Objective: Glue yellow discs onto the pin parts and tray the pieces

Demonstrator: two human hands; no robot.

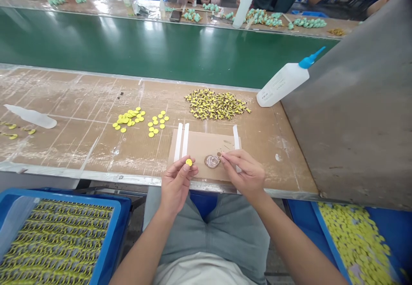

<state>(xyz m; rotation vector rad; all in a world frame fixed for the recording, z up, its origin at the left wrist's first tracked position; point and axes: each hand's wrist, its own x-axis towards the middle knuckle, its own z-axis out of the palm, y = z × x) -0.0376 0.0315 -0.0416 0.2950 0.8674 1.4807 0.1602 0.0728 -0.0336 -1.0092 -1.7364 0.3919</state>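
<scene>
The left hand [175,184] pinches a small yellow disc [189,162] between thumb and fingertips, just left of the glue puddle [212,161] on the cardboard sheet [201,147]. The right hand [244,173] is nearly closed, its fingertips pinched on something too small to identify, right beside the puddle. Beyond the sheet on the counter [80,104] lie loose yellow discs [128,117], a heap of yellow-and-black parts [215,104] and a tipped glue bottle [283,83].
</scene>
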